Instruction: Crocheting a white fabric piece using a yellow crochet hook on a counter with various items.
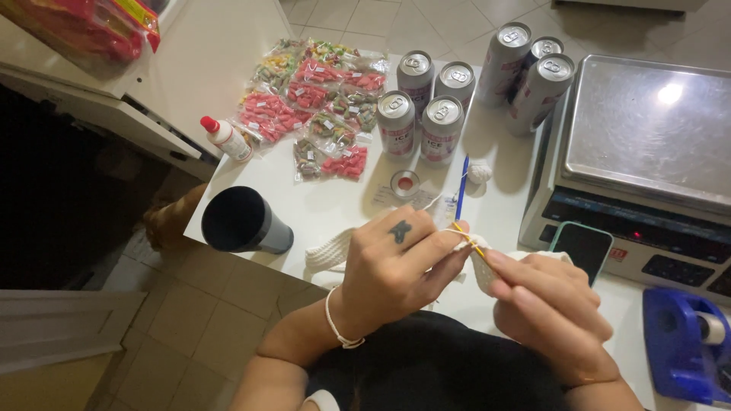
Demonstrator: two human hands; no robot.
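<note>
Hands are working near the table's edge: my left hand (396, 266) is pinching white crochet (481, 268), my right hand (552, 308) is gripping the yellow hook (467, 237)

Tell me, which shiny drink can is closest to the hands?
The silver drink can at the front right of the group of four, beside the blue pen. It sits lowest in the picture, nearer the left hand than the others.

Warm overhead light glares on the scale tray (647, 122); left side dark.
</note>
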